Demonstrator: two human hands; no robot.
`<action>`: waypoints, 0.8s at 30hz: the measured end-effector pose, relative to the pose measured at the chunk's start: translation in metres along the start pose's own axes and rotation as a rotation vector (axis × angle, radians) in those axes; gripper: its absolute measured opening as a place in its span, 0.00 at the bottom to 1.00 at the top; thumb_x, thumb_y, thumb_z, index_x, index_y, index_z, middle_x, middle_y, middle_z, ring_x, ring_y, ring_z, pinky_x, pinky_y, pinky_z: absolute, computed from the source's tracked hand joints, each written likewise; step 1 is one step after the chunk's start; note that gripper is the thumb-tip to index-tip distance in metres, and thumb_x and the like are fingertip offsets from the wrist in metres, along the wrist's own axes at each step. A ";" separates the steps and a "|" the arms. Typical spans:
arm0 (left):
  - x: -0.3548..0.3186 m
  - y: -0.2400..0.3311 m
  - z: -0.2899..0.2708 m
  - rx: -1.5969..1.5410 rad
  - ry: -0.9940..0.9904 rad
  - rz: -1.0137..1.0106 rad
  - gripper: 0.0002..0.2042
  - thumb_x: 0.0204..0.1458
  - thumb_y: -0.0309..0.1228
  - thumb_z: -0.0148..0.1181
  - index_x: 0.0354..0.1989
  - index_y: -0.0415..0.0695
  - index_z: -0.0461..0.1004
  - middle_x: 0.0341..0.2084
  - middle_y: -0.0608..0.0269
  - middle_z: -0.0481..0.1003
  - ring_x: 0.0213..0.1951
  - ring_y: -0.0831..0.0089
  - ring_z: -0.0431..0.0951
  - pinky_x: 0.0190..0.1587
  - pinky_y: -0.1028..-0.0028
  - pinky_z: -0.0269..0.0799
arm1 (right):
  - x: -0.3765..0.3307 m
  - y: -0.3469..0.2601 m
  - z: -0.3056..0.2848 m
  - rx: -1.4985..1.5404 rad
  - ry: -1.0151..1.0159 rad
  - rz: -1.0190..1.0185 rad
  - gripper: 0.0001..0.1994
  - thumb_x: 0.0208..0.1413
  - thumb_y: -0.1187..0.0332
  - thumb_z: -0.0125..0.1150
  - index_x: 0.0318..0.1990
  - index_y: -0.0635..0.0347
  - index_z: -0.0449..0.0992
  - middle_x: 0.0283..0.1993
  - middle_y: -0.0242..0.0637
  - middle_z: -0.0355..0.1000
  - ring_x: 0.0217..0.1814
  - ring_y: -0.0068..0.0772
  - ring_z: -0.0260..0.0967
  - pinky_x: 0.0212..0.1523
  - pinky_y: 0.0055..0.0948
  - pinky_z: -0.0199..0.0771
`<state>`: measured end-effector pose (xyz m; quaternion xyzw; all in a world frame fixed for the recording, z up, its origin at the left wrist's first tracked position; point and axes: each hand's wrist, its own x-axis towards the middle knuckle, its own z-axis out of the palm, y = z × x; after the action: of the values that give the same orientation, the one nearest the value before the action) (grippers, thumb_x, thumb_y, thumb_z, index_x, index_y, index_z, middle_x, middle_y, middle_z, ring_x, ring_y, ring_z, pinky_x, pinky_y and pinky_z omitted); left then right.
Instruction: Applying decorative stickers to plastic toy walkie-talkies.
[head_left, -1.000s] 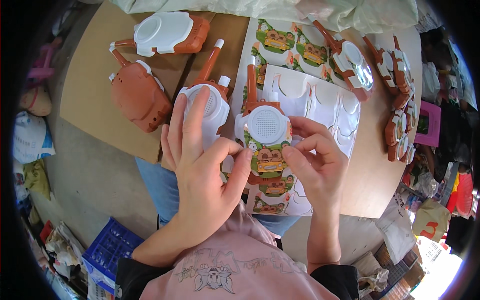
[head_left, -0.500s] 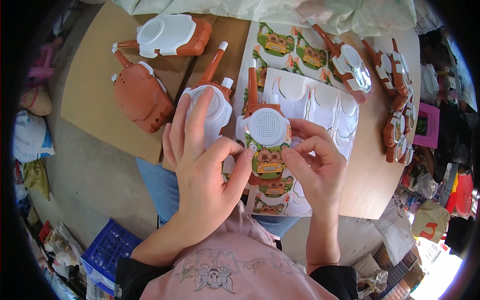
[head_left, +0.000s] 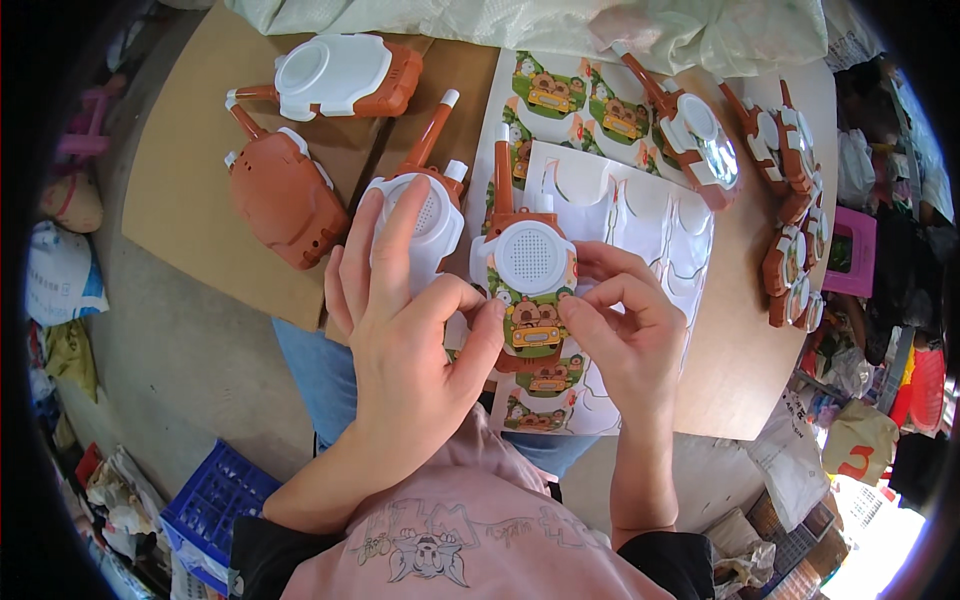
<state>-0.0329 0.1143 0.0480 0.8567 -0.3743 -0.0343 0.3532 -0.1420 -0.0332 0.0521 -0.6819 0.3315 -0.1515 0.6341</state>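
In front of me a brown and white toy walkie-talkie (head_left: 530, 257) lies face up, its antenna pointing away. A printed sticker (head_left: 536, 325) with cartoon animals in a yellow car covers its lower front. My left hand (head_left: 405, 335) pinches the sticker's left edge between thumb and index finger, its other fingers stretched over a second walkie-talkie (head_left: 430, 215). My right hand (head_left: 632, 325) has thumb and fingers closed at the sticker's right edge. Underneath lies a sticker sheet (head_left: 668, 215), partly peeled to white backing. Whether the sticker's edges are stuck down, I cannot tell.
Two more walkie-talkies, one white side up (head_left: 345, 75) and one brown side up (head_left: 283, 195), lie on cardboard (head_left: 185, 150) at left. A stickered one (head_left: 700, 135) and a cluster of several (head_left: 795, 240) lie at right. A white plastic sack (head_left: 540, 25) borders the far edge.
The walkie-talkie and the sticker have shifted very slightly left in view, with my right hand. My left hand keeps its place and grip.
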 end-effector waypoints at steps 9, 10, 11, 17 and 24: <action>0.001 0.001 0.000 0.002 -0.003 -0.006 0.08 0.42 0.28 0.67 0.20 0.44 0.73 0.67 0.53 0.58 0.67 0.44 0.54 0.63 0.43 0.44 | 0.002 0.000 0.000 -0.008 0.001 0.017 0.05 0.49 0.78 0.67 0.27 0.71 0.77 0.54 0.44 0.70 0.50 0.33 0.75 0.42 0.25 0.82; 0.001 0.001 0.000 0.005 -0.004 -0.008 0.08 0.42 0.28 0.67 0.20 0.44 0.73 0.67 0.53 0.58 0.67 0.44 0.54 0.63 0.44 0.44 | 0.002 0.000 -0.001 -0.008 0.001 0.017 0.05 0.49 0.78 0.67 0.27 0.71 0.77 0.54 0.44 0.70 0.50 0.33 0.75 0.42 0.25 0.82; 0.001 0.001 0.000 0.005 -0.004 -0.008 0.08 0.42 0.28 0.67 0.20 0.44 0.73 0.67 0.53 0.58 0.67 0.44 0.54 0.63 0.44 0.44 | 0.002 0.000 -0.001 -0.011 -0.004 0.013 0.05 0.49 0.78 0.67 0.27 0.71 0.77 0.54 0.44 0.70 0.50 0.32 0.75 0.42 0.25 0.82; 0.001 0.001 -0.001 0.004 -0.019 -0.024 0.08 0.42 0.28 0.67 0.20 0.44 0.73 0.67 0.53 0.58 0.67 0.44 0.54 0.64 0.44 0.43 | 0.003 -0.001 -0.001 -0.021 -0.012 0.014 0.04 0.48 0.78 0.67 0.27 0.70 0.77 0.54 0.43 0.70 0.51 0.31 0.75 0.42 0.25 0.81; 0.000 0.000 -0.002 -0.002 -0.028 -0.023 0.07 0.41 0.28 0.67 0.21 0.44 0.73 0.67 0.52 0.58 0.67 0.43 0.54 0.64 0.44 0.43 | 0.003 -0.001 -0.003 -0.026 -0.022 0.024 0.04 0.48 0.78 0.68 0.27 0.69 0.77 0.55 0.43 0.70 0.51 0.31 0.75 0.42 0.26 0.81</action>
<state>-0.0323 0.1152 0.0493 0.8602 -0.3692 -0.0507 0.3481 -0.1412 -0.0371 0.0527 -0.6875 0.3347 -0.1319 0.6308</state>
